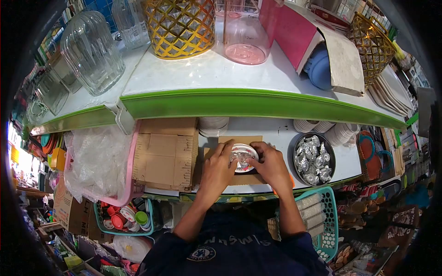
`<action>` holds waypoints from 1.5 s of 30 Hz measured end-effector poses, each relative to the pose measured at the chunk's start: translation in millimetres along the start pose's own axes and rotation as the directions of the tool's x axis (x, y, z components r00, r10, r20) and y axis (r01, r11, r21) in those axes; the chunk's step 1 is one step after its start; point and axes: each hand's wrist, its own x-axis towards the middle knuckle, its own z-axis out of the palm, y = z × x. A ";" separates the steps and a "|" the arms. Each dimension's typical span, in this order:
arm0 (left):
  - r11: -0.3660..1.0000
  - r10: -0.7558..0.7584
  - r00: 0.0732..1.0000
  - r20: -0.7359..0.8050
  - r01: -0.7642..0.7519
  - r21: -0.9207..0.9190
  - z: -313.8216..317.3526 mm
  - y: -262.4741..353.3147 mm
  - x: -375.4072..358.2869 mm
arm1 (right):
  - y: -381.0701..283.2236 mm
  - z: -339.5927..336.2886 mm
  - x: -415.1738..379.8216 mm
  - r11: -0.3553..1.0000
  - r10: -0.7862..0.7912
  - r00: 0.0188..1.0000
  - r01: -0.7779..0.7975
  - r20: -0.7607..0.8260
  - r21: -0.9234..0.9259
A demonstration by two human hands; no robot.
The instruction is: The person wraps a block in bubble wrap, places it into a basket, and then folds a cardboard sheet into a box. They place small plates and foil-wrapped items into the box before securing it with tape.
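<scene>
Gripping a small patterned bowl (242,156) from both sides, left hand (220,169) and right hand (271,166) curl fingers around it near the shelf's (258,188) front edge.

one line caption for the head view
Both hands, left and right, hold a small patterned dish on a shop shelf.

Both hands meet on the lower shelf (276,133). Left hand (217,171) and right hand (270,166) grip a small round dish (242,155) from either side, fingers curled over its rim; dish is white with a pink edge and holds something shiny. Under the hands lies a flat brown cardboard piece (239,178). Just right of the right hand: dark round tray of foil cups (314,158). Left of the left hand: folded cardboard box (165,154), then a clear plastic bag (96,161).
</scene>
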 end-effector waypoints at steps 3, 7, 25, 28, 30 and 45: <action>0.998 0.012 0.999 0.031 -0.013 0.060 4.1 -1.8 -2.1 | 5.7 2.3 -3.3 0.988 -0.042 0.999 0.046 0.032 -0.145; 0.991 0.022 0.998 0.055 -0.029 0.133 5.4 0.6 -4.4 | 4.4 4.8 -7.1 0.977 -0.078 0.997 0.079 0.016 -0.196; 0.830 0.059 0.971 0.232 -0.177 0.529 27.1 -7.2 2.8 | 2.7 21.9 -2.8 0.676 -0.100 0.972 0.222 0.210 -0.702; 0.837 0.055 0.970 0.236 -0.173 0.519 32.3 -16.0 1.3 | 6.9 24.7 -1.9 0.671 -0.118 0.973 0.227 0.200 -0.706; 0.849 0.090 0.972 0.217 -0.189 0.493 33.0 -19.0 0.5 | 10.1 25.9 -2.1 0.674 -0.112 0.975 0.218 0.194 -0.706; 0.916 0.178 0.968 0.176 -0.229 0.330 21.0 -17.1 1.4 | 5.0 20.3 -6.8 0.851 -0.145 0.986 0.170 0.088 -0.498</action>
